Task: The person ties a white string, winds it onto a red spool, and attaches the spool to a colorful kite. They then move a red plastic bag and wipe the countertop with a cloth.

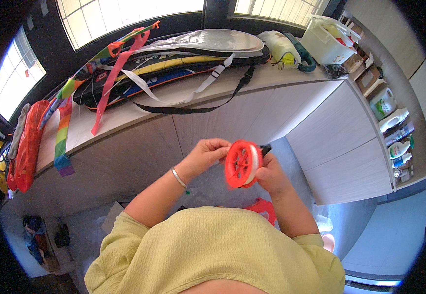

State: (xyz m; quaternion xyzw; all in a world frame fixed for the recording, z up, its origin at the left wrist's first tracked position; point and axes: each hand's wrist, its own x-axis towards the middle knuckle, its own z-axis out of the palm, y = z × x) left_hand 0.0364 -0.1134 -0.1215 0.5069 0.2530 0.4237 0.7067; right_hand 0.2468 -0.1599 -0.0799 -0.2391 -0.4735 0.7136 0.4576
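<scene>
The person is holding a red reel (242,164) in front of the chest, well out from the counter's (174,105) front edge and not resting on anything. The right hand (272,174) is gripping the reel from its right side, fingers curled behind the rim and the thumb lying up by a small black part at the top. The left hand (205,154) is coming in from the other side, its fingertips bent and pinching at the reel's upper left edge (whether they are holding line or only the rim is too small to tell).

To handle this well, the right hand should be keeping the reel steady and level while the left is working at the rim, so that the white line wound on it is not slipping off sideways; light, even finger pressure looks better than a hard squeeze.

Both forearms are rising from the lower edge, elbows bent and tucked close to the body, wrists meeting at the reel. The left wrist is wearing a thin bangle (178,178).

On the counter a kite (125,59) with a rainbow tail is lying along the back edge beside a long bag (183,68), and a white bin (328,41) is standing at the right corner.
</scene>
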